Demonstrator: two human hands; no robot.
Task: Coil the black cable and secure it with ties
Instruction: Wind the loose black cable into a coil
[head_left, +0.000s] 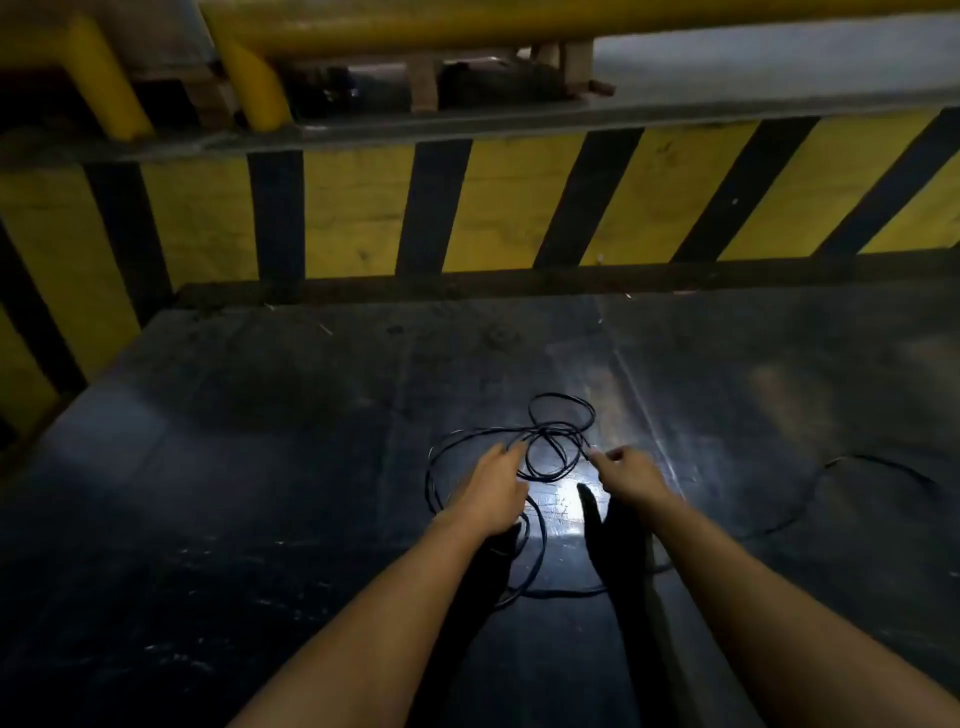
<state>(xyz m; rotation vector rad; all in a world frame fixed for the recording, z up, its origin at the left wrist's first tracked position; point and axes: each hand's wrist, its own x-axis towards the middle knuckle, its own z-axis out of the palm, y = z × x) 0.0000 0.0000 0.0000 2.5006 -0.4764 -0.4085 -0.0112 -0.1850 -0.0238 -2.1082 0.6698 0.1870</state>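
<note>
black cable (550, 441) loops between both hands, seemingly pinched.

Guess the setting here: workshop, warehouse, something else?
Probably an industrial site, such as a loading dock or machine bay. Cues: the yellow-and-black hazard-striped wall, yellow steel guard rails above it, and the dark scuffed metal floor where the hands handle the black cable.

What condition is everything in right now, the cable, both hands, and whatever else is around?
black cable: loose, tangled loops lying on the floor, not yet coiled or tied; a strand trails off right.
left hand: fingers reaching into the loops; grip unclear.
right hand: pinching a strand at the fingertips.
floor: dark, scuffed, one bright light patch between the hands.
striped barrier: upright behind the work area.
</note>
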